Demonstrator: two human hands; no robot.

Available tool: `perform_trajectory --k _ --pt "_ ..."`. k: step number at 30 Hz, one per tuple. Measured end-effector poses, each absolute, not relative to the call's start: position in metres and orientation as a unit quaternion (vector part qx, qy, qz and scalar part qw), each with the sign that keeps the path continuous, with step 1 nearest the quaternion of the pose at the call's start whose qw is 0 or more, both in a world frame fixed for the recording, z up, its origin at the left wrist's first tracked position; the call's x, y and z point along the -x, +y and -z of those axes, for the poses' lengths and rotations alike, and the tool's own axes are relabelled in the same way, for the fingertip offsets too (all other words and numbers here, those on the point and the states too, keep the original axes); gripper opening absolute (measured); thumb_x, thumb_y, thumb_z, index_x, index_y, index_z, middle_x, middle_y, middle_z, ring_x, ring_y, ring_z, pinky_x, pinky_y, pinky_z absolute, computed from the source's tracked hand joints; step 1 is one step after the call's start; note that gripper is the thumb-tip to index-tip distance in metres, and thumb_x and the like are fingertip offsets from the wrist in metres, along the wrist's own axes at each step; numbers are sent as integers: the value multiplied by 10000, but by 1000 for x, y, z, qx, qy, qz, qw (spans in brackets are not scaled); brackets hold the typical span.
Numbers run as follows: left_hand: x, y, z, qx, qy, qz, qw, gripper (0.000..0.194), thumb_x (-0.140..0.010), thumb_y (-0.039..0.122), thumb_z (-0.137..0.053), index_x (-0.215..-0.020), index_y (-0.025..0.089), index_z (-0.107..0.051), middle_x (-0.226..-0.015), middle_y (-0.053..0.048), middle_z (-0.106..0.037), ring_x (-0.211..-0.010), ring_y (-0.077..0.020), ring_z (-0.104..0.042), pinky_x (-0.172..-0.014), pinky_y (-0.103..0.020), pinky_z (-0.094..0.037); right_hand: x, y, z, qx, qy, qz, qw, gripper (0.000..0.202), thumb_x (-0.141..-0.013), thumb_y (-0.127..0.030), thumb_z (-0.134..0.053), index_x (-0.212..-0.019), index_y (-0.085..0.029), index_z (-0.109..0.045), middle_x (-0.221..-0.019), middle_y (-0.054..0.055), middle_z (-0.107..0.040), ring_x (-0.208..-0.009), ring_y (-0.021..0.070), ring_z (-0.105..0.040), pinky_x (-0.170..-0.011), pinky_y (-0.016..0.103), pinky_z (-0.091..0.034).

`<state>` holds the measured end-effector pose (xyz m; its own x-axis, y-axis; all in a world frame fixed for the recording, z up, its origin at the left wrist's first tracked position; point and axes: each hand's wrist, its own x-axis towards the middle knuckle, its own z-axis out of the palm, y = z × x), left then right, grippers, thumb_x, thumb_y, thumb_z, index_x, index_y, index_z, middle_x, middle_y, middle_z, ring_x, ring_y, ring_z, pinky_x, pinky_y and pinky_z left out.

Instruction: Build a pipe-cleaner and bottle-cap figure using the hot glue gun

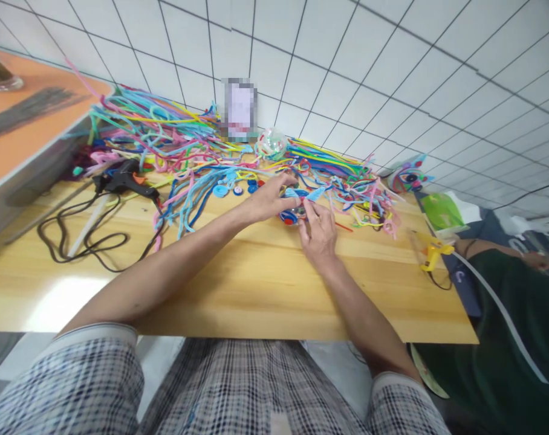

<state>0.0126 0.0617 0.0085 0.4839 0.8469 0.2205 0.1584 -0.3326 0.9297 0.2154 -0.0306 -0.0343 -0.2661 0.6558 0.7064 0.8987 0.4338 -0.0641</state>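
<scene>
Between both hands sits a small round craft piece [291, 216], a see-through ball with blue and red parts on its front. Light blue fuzzy points [315, 194] stick out at its upper side. My left hand [271, 199] closes its fingers around the ball's left and top. My right hand [318, 232] pinches at its right side, with thumb and forefinger close to the blue point. The fingers hide part of the ball. Blue buttons [220, 191] and a pale button [237, 190] lie left of my left hand.
Heaps of coloured pipe cleaners [165, 130] line the wall. A clear ball [272, 144] and a blurred phone-like screen [240, 112] stand behind. A black glue gun [129, 181] with its cord lies left; a yellow glue gun [433, 252] lies right, near a person in dark green [496, 314].
</scene>
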Motion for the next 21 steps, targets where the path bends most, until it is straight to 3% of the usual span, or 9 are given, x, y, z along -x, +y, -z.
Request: perform_trajectory --k 5,13,21 --pt "-10 45 17 -608 363 -435 557 463 -868 461 -764 -1237 204 -653 -1318 -91 -719 -1272 -288 -641 -1115 -456 -510 -218 -28 36 472 -786 188 352 462 -1056 -217 -562 -1510 -229 -643 -1346 166 -697 -1257 287 -658 -1064 470 -573" --pt "-14 41 34 -558 344 -452 605 375 -862 329 -731 -1199 179 -665 -1186 -81 -751 -1110 -260 -701 -1025 -427 -539 -217 -28 33 482 -780 200 345 393 -1065 -224 -570 -1439 -220 -689 -1338 163 -709 -1242 270 -668 -1060 444 -564" --pt "-8 39 42 -598 320 -449 583 463 -860 384 -750 -1255 173 -632 -1382 -130 -692 -1240 -268 -664 -1056 -429 -546 -219 -26 37 493 -777 189 344 392 -1075 -246 -543 -1435 -218 -696 -1356 173 -699 -1253 278 -666 -1072 479 -561"
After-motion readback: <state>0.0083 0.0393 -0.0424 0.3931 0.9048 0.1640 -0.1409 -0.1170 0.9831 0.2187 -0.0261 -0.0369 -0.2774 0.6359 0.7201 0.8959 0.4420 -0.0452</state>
